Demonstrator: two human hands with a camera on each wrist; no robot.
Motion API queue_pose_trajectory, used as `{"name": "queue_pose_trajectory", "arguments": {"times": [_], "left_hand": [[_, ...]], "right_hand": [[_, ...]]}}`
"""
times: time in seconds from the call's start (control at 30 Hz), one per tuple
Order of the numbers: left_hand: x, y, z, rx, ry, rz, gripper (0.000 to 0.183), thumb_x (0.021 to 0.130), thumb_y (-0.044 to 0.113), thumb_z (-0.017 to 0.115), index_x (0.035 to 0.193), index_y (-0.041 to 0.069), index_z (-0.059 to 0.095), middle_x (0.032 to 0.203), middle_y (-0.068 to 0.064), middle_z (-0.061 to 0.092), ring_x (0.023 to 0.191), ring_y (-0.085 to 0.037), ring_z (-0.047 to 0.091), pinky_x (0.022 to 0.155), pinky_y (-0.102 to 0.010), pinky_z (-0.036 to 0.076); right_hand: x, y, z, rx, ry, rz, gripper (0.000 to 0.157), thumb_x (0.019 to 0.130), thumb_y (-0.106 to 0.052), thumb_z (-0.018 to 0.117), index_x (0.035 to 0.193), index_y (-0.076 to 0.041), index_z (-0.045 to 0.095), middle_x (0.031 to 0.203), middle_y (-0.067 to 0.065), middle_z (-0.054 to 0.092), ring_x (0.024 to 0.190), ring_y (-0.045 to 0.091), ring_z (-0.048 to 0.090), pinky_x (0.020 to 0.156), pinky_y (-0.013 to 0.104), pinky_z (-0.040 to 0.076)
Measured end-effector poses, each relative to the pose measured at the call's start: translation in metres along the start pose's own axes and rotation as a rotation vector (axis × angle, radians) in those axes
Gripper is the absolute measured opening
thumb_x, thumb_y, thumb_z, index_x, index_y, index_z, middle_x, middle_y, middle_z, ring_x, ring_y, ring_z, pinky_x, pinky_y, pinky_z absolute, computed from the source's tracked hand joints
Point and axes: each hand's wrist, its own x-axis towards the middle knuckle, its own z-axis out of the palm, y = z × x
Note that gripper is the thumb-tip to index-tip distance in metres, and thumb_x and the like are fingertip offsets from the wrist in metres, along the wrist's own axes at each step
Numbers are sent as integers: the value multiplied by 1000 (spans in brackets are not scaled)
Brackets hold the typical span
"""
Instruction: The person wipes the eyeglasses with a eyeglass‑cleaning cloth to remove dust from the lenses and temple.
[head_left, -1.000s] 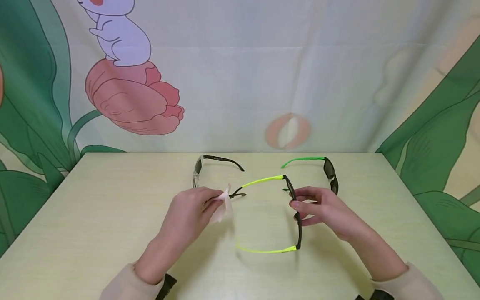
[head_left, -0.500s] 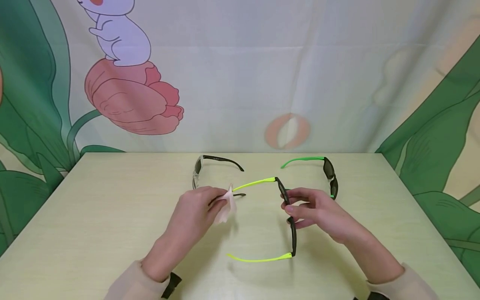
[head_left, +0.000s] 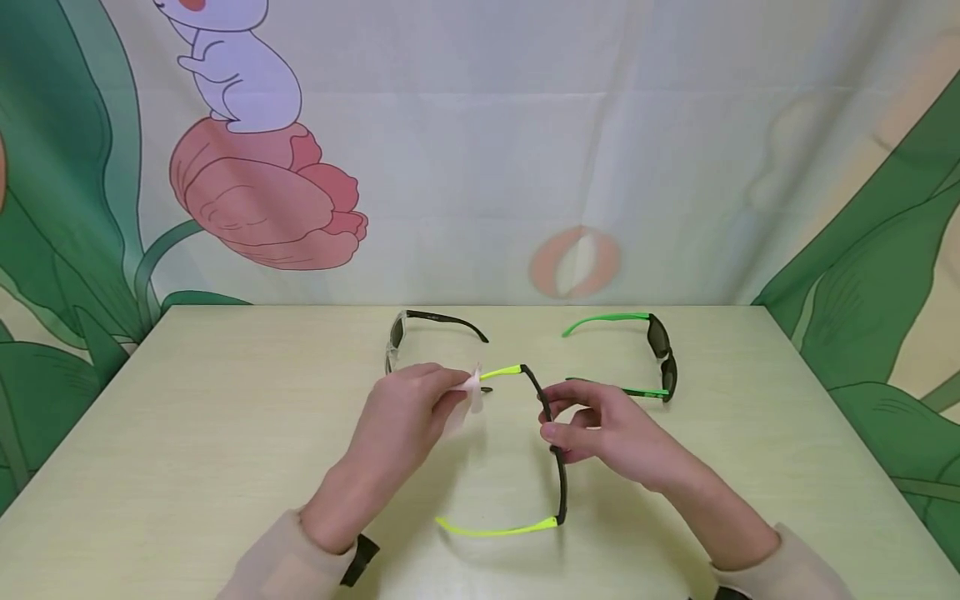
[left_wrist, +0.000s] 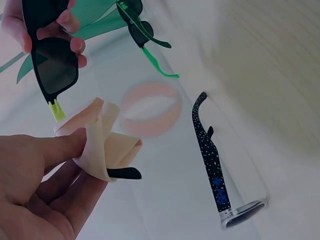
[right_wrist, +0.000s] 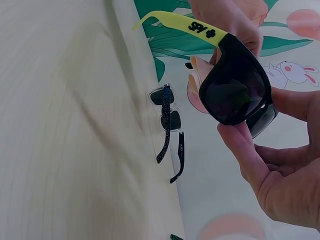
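Observation:
My right hand [head_left: 611,429] holds black sunglasses [head_left: 562,487] with yellow-green arms near the bridge, above the table, lenses facing right. In the right wrist view, thumb and fingers grip between the dark lenses, and the near arm [right_wrist: 182,22] carries black lettering. My left hand [head_left: 401,408] pinches a thin pale cloth [head_left: 474,393] folded round the far arm. In the left wrist view the black arm tip [left_wrist: 125,173] pokes out of the cloth [left_wrist: 95,127], and a bit of yellow shows by the hinge; the stretch between is hidden.
Behind the left hand, sunglasses with a clear frame and black speckled arms [head_left: 447,317] lie on the pale wooden table [head_left: 225,467]. Green-armed sunglasses [head_left: 658,337] lie at the back right. A printed curtain [head_left: 465,150] hangs along the table's far edge.
The right hand has brought the sunglasses leftward and slightly nearer. My left hand has shifted a little right, so the cloth sits farther along the far arm, nearer the hinge.

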Motion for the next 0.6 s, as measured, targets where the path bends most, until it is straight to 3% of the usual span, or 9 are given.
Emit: {"name": "queue_pose_trajectory", "arguments": {"times": [0.6], "left_hand": [[11,13,8,-20,29,93,22,80,4,88,100,9,82,87,1,72,76,-17,68,65,-29,56]], "right_hand": [[5,3,20,-40,-33,18,42,95,-20,75,129,2,60,116,15,57,85,29,70,81,40,61]]}}
